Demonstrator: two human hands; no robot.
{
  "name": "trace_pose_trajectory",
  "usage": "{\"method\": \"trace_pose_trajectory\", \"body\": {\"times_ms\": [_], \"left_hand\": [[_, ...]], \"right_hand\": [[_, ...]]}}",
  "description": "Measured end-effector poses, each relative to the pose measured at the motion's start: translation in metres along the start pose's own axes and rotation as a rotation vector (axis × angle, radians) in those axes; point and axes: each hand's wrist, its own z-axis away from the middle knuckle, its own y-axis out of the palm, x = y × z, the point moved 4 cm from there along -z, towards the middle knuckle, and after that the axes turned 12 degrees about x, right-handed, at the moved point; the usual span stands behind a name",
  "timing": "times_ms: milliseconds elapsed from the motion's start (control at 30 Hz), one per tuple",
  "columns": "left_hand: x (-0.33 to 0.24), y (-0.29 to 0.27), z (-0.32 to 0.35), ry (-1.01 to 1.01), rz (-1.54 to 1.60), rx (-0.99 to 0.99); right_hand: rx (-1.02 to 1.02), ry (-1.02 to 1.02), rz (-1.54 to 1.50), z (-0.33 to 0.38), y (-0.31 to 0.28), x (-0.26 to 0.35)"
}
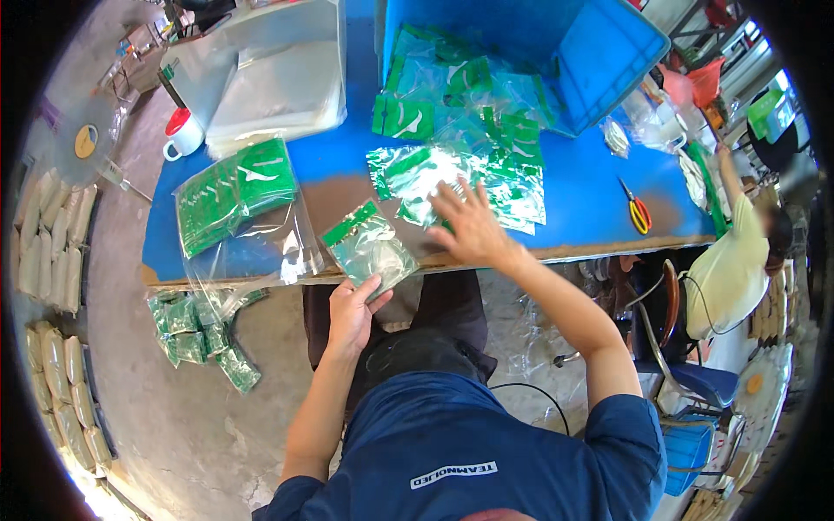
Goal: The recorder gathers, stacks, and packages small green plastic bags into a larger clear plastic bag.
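Dark blue shirt (486, 443), pale printed label across it, lowest and nearest; both forearms reach forward from its sleeves. Left hand (351, 314) closed in a pinch, thumb on top, on the bottom corner of a small clear packet (375, 253) with a green header. Packet tilted, header pointing up and leftward, over the table's near edge; cannot tell whether it touches the surface.

Floor at left, below table level: cluster of green packets (187, 332), heaped loosely.

Right hand (473, 227) open, fingers spread, palm down on a shiny spread of green-and-clear packets (417, 178); no grip seen. Table (578, 221) blue, with worn brown patches. Large clear bag (300, 234) on the left, rows of green-headed packets inside, its loose end hanging over the edge. Scissors (638, 213), yellow and red handles, lying well right of the right hand.

Farther back: white mug (184, 137), red at top, beside a pale bin (200, 74) holding stacked clear sleeves (278, 95). Blue crate (604, 61), more packets in its mouth and spilling toward the spread. Far right, a co-worker (728, 269) in pale yellow, one arm stretched forward.
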Motion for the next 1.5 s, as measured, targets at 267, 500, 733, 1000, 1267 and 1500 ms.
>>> {"method": "trace_pose_trajectory", "body": {"times_ms": [267, 500, 733, 1000, 1267, 1500], "left_hand": [[0.015, 0.003, -0.007, 0.064, 0.1, -0.014], [0.026, -0.018, 0.003, -0.016, 0.17, 0.002], [0.019, 0.005, 0.003, -0.117, 0.197, 0.044], [0.004, 0.002, 0.008, -0.136, 0.162, 0.232], [0.001, -0.014, 0.01, 0.118, -0.122, -0.042], [-0.04, 0.007, 0.051, 0.539, -1.185, 0.098]], "right_hand": [[-0.183, -0.089, -0.324, -0.014, -0.019, 0.015], [-0.058, 0.332, -0.016, -0.065, 0.008, -0.021], [0.007, 0.22, 0.273, -0.091, 0.017, -0.014], [-0.365, -0.249, -0.459, -0.029, -0.076, 0.026], [-0.071, -0.041, -0.065, -0.017, -0.012, 0.041], [-0.023, -0.409, -0.072, 0.023, -0.003, 0.049]]}}
